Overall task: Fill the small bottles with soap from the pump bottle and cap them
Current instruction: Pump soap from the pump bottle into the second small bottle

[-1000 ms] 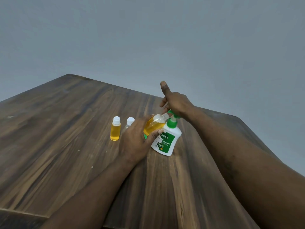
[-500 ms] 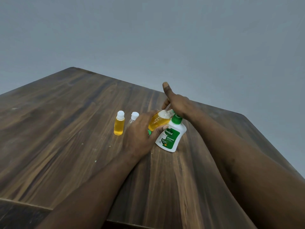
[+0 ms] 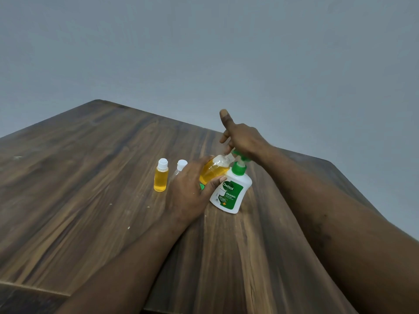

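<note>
Left hand (image 3: 190,196): fingers wrapped round a small clear plastic bottle (image 3: 213,171), about half full of yellow soap and tilted so its open mouth meets the spout.
Right hand (image 3: 244,139): fingers bent over the green pump head (image 3: 241,156) of the white pump bottle (image 3: 229,193), thumb raised, placed to press.
Brown wooden table (image 3: 90,177): a capped, soap-filled small bottle (image 3: 161,177) stands beside a white-capped clear bottle (image 3: 181,165), seemingly empty.
Change: the pump head has apparently risen since half a second ago, and its stem now shows.
</note>
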`<state>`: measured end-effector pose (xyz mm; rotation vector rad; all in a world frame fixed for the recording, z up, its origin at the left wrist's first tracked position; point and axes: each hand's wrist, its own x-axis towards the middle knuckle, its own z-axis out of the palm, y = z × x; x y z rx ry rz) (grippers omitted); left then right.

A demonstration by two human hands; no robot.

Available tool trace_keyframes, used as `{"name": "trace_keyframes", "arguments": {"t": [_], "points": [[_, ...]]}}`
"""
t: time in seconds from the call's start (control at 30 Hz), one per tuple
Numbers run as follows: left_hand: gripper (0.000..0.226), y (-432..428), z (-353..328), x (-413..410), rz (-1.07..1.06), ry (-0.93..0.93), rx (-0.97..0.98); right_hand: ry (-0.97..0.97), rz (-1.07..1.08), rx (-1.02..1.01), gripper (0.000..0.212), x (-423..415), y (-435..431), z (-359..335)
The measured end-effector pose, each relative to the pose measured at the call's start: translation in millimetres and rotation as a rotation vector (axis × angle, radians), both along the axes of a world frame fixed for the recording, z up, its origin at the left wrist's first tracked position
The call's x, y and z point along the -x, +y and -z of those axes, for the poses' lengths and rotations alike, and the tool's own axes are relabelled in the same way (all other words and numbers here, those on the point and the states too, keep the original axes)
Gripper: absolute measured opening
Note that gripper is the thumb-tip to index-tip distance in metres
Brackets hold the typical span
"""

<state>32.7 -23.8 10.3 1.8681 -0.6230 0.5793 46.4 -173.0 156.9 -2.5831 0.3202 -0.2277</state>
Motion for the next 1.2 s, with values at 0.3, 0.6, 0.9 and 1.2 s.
{"name": "trace_keyframes", "arguments": {"t": [0.3, 0.6, 0.9, 1.2], "points": [[0.058, -0.6, 0.5, -1.6, 0.003, 0.021, -0.045, 0.104, -0.017, -0.066, 0.093, 7.2, 8.5, 11.2], [0.059, -0.1, 0.0, 0.8, -0.001, 0.014, -0.024, 0.000, 0.005, -0.045, 0.095, 4.0, 0.5, -1.9], [0.054, -0.2, -1.2, 0.1, -0.001, 0.006, -0.002, 0.092, 0.003, -0.001, 0.092, 0.8, -1.4, 6.6], [0.061, -1.3, -0.8, 2.2, -0.008, 0.027, -0.050, 0.096, 0.020, -0.030, 0.094, 2.8, 0.7, 16.6]]}}
